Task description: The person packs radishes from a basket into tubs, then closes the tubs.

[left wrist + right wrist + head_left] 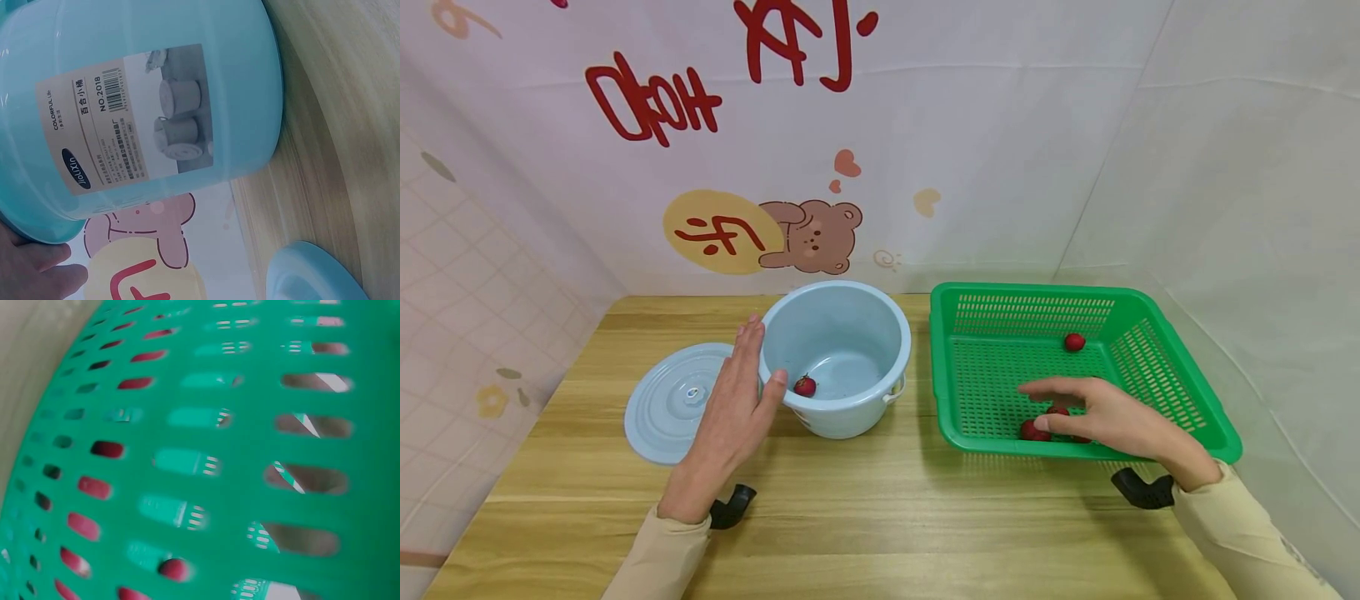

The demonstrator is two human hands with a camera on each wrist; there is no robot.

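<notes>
My left hand (pixel 730 408) lies along the left side of a light blue bucket (pixel 842 421), its fingers straight and its thumb at the near rim. In the left wrist view its fingers (pixel 53 265) are right by the rim. One red strawberry (pixel 805 385) with a green top sits inside the bucket. My right hand (pixel 1112 417) reaches into a green plastic basket (pixel 943 375), thumb and fingers apart over several red strawberries (pixel 1033 431) at the near side. Another strawberry (pixel 1074 342) lies near the back right. The right wrist view shows the slotted basket wall (pixel 250 444), red pieces behind it.
A round light blue lid (pixel 658 408) lies flat on the wooden table (pixel 880 517), left of the bucket. The bucket has a white handle (pixel 895 390) at its right side. Behind the table hangs a white cloth (pixel 1000 167) with a bear print.
</notes>
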